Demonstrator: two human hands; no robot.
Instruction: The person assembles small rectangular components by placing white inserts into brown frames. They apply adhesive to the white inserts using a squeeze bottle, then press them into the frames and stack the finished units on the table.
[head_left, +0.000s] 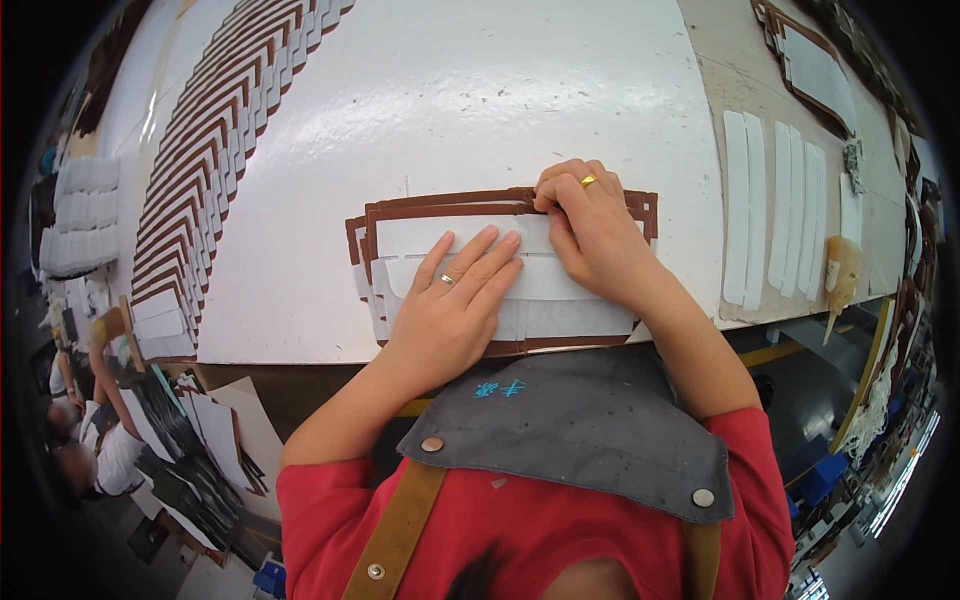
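Note:
A small stack of flat brown panels [450,208] with white backing pieces [580,318] lies at the table's near edge in front of me. Spread flat on the white backing of the top panel is my left hand [455,300], its fingers apart and pointing away from me. My right hand [592,225] is at the far edge of the same panel, right of its middle. Its fingers are curled and pinched at the brown rim, and the fingertips partly hide the spot they grip. The panels beneath stick out unevenly at the left and right.
A long overlapping row of brown-edged panels [215,140] runs along the table's left. To the right lie white strips [743,210], a glue bottle [842,275] with its nozzle past the edge, and more panels [815,75]. Another person [110,440] is at the far left.

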